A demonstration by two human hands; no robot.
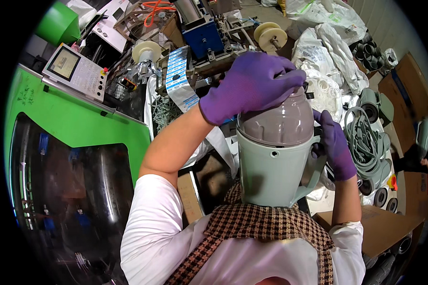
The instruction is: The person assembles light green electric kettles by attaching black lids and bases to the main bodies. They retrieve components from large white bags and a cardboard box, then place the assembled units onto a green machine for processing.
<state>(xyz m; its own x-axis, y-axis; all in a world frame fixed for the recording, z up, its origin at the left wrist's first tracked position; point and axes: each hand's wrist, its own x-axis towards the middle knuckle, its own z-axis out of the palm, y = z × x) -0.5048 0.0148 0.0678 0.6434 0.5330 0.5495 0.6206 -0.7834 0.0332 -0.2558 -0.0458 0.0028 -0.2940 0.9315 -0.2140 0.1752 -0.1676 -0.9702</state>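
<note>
Held upright close to my chest is a pale green canister [271, 173] with a side handle [311, 175]. A smoky, see-through grey dome [277, 121] sits on top of it. My left hand [257, 83], in a purple glove, is closed over the crown of the dome, its fingertips curled round the narrow top. On the other side my right hand [335, 147], also gloved in purple, has its fingers bent at the upper part of the handle. Part of that grip is hidden behind the handle. A small round hole shows just below the canister's rim.
At the left stands a green machine [81, 121] with a control panel [75, 71]. Ahead are a blue press block [203, 40] and a cream spool [269, 36]. Coiled grey-green hoses [364, 142] lie at the right, near a cardboard box [373, 228] and white sacks [318, 52].
</note>
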